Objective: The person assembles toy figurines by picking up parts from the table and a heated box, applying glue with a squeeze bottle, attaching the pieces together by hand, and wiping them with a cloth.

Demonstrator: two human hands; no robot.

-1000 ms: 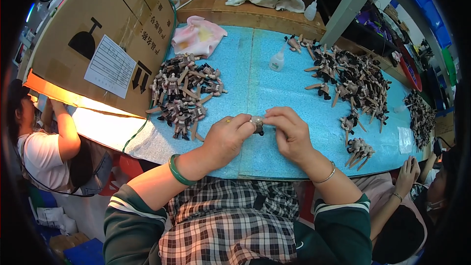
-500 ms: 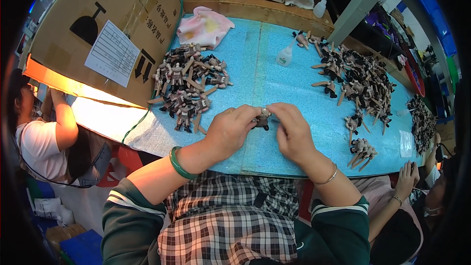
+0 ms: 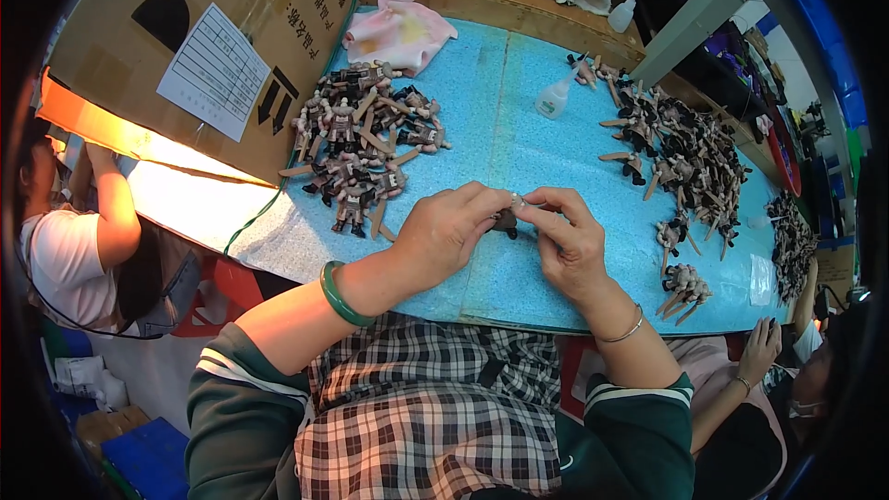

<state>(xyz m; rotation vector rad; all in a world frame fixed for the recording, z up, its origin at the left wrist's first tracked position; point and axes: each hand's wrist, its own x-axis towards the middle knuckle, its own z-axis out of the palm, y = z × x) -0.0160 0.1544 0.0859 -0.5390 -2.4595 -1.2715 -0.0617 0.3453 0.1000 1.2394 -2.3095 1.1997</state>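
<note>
Pinched in the left hand [image 3: 444, 230], a small figurine [image 3: 505, 221] sits at the center of the frame above the blue worktop [image 3: 519, 162]; the right hand [image 3: 576, 245] narrows at its top, its grip unclear. Steady support and light fingertips suit such close handwork.

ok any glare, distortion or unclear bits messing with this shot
In the head view, warm orange light glows beneath the cardboard carton, washing the adjoining blue tabletop whitish; also in the head view, fisheye distortion bows the tabletop's near edge, and the toy figurine, partly covered by the left hand and right hand, is too small for fine detail.
</note>
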